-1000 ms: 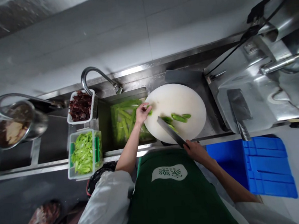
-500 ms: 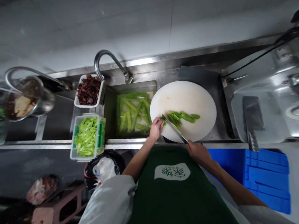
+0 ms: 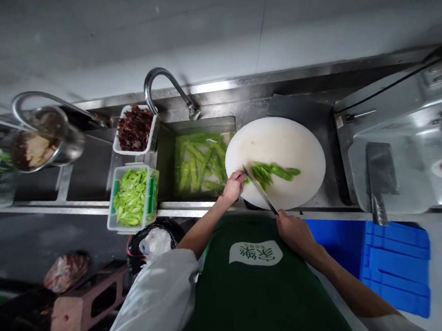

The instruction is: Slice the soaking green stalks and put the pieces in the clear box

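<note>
On the white oval cutting board point(image 3: 291, 134), a knife point(image 3: 260, 192) is held slantwise by my right hand point(image 3: 294, 232), whose fingers wrap round the handle. My left hand point(image 3: 235, 186) rests at the board's left edge, fingers closed on a short end of green stalk point(image 3: 247, 180) just left of the blade. Most of that piece is hidden by the fingers. Thin green slices point(image 3: 262, 175) lie heaped against the blade's right side. Farther right are larger green pieces point(image 3: 282, 172).
Left of the board, a sink basin point(image 3: 165, 159) holds green stalks point(image 3: 198, 162) in water under a faucet point(image 3: 164, 75). Beside it stand a box of green slices point(image 3: 131, 197) and a tub of dark red-brown pieces point(image 3: 136, 129). A cleaver point(image 3: 381, 168) lies at right.
The whole view has shifted slightly to the right. Both hands keep their grips, and the knife stays beside the stalk end with little visible difference.
</note>
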### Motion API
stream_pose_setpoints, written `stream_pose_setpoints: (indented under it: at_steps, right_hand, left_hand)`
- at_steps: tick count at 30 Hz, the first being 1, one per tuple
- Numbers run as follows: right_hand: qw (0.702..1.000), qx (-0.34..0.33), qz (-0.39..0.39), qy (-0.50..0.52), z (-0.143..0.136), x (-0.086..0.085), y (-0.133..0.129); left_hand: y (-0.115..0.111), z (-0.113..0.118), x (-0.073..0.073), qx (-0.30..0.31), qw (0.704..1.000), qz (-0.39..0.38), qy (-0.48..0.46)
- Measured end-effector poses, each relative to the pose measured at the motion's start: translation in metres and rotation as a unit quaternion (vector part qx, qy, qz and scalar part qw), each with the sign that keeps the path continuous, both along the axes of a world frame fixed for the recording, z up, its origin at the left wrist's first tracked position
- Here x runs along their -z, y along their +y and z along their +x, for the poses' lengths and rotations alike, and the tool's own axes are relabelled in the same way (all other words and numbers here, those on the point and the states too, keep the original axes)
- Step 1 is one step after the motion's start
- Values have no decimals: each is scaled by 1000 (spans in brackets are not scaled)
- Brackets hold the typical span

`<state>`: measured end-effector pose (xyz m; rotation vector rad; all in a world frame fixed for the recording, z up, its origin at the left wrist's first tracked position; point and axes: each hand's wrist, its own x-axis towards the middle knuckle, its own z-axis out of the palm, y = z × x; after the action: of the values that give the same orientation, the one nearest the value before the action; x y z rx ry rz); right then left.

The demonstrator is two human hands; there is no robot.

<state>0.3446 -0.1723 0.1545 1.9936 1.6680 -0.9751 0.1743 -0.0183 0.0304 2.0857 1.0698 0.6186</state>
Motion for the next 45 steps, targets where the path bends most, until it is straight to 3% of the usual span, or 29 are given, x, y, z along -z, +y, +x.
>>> stream_pose_setpoints:
  at_steps: [4, 8, 15, 23, 33, 45]
  right_hand:
    - [1000, 4, -26, 5, -3, -4, 4]
    - [1000, 4, 2, -6, -7, -5, 8]
    - [1000, -1, -6, -9, -13, -9, 12]
    - [1000, 10, -13, -2, -18, -11, 16]
    - [1000, 1, 3, -12, -20, -6, 15]
    - [1000, 7, 0, -11, -22, 0, 15]
  left_hand:
    - [1, -1, 3, 2, 1000, 3, -4]
    - [0, -2, 7, 10, 1000, 27, 9]
    - [0, -2, 9, 5, 999, 16, -29]
    - [-1, -3, 8, 10, 999, 30, -10]
    - [-2, -6, 9, 8, 999, 18, -30]
    - [-1, -11, 14, 15, 996, 70, -53]
